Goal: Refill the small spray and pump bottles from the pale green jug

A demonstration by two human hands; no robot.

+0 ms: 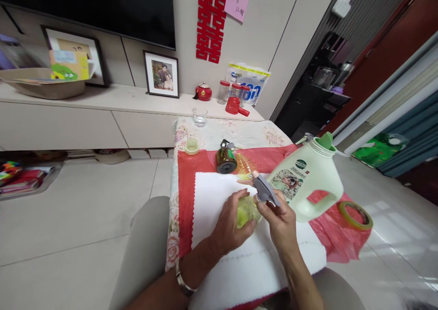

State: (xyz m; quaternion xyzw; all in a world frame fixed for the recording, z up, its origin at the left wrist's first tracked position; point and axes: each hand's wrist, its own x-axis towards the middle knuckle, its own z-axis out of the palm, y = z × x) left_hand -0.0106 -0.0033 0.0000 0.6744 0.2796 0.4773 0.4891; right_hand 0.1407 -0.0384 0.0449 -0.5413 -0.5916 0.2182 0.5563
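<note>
My left hand is wrapped round a small clear spray bottle with yellow-green liquid or colour inside. On its neck sits a grey trigger spray head, which the fingers of my right hand grip at the collar. The bottle is tilted above a white cloth on the table. Just beyond lie a dark pump bottle and a clear amber-tinted bottle on its side. To the right stands a large pale-green jug with its mouth uncapped and a green spout showing.
A pale-yellow cap sits on the red sheet at the left. A roll of tape lies at the right edge. A glass cup stands at the table's far end, before a cabinet holding red-lidded jars.
</note>
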